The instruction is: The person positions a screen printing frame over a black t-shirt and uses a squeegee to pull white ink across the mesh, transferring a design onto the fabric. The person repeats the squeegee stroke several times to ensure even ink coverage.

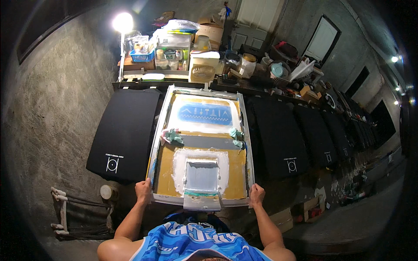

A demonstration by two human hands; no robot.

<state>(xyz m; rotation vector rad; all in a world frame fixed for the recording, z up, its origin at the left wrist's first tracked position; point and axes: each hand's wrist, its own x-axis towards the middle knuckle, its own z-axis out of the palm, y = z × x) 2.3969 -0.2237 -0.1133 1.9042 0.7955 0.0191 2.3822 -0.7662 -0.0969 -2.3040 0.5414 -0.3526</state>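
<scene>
A lamp (123, 22) glows upper left; a blue basket (142, 57) sits nearby.

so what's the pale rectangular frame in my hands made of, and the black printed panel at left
Pale rectangular frame: probably metal, dull silvery, from its slim, straight sides. Black printed panel: likely matte fabric, from its soft edges and lack of shine.

Left grip (143, 191) and right grip (257, 195) on pale screen frame (235, 202)
</scene>
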